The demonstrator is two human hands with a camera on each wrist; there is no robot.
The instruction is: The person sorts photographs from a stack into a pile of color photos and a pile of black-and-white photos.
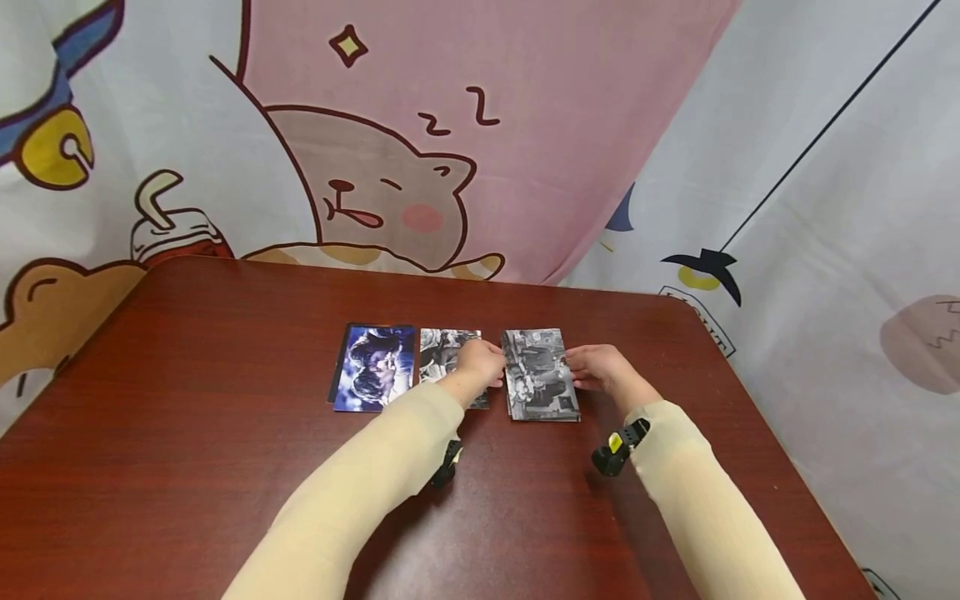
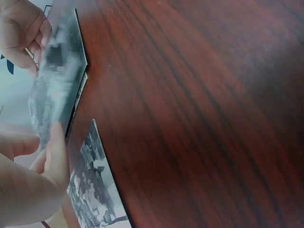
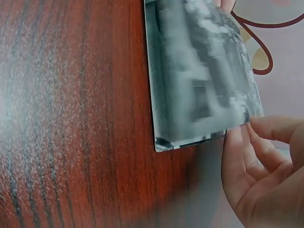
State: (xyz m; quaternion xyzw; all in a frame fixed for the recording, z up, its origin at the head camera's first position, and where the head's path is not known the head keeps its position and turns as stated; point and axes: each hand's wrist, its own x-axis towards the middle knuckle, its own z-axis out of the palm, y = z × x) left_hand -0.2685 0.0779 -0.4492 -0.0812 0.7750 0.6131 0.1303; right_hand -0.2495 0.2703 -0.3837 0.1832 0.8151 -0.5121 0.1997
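A stack of black-and-white photo cards [image 1: 542, 375] lies on the table, its lower edges slightly out of line. At its right edge my right hand [image 1: 602, 368] pinches the top photo card [image 3: 204, 80] between thumb and fingers. My left hand [image 1: 480, 364] is at the stack's left edge, fingers fairly straight and touching the side; its thumb stands apart in the left wrist view. The top card looks blurred in both wrist views. Under the left forearm, another black-and-white photo card [image 1: 442, 350] is partly hidden.
Left of these lies a blue-toned photo card [image 1: 375, 367] over a dark-edged one. All rest on a reddish-brown wooden table [image 1: 225, 467]. A printed curtain [image 1: 585, 100] hangs right behind the table's far edge. Each wrist carries a small black camera [image 1: 619, 448].
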